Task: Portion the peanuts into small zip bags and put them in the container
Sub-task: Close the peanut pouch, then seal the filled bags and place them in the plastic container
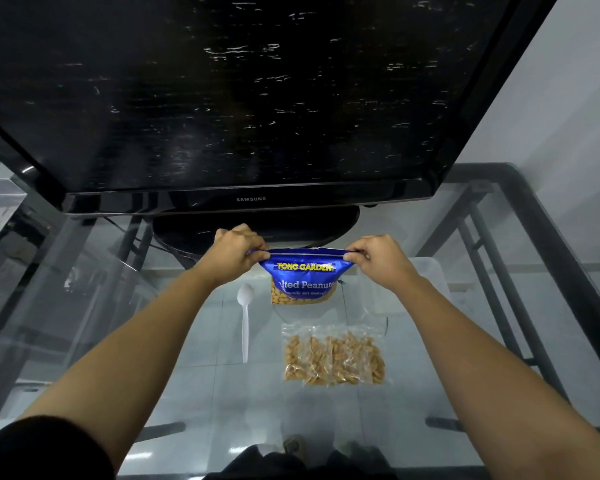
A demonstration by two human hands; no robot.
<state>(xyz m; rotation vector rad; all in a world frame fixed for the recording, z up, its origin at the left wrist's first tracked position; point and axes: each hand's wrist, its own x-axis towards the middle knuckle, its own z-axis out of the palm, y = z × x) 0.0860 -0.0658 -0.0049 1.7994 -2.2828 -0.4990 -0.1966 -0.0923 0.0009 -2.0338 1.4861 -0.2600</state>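
The pouch (303, 277), beyond the filled bags (333, 356), is pinched at its top corners by left hand (238, 252) and right hand (378, 258); the seal is best pressed shut evenly along its whole width.

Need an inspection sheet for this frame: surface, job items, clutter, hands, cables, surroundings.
Surface: glass tabletop on a dark metal frame; floor tiles show through.
Job's things: blue peanut pouch held upright above the table; filled small zip bags lying flat in front of it; white plastic spoon to their left; translucent container to the right, contents unclear.
Clutter: nothing seen.
Hands: left hand and right hand each pinch one top corner of the pouch.
Cables: thin dark lead under the monitor's left side; where it runs is unclear.
Surroundings: black monitor on a round stand, screen off; pale wall to the right.
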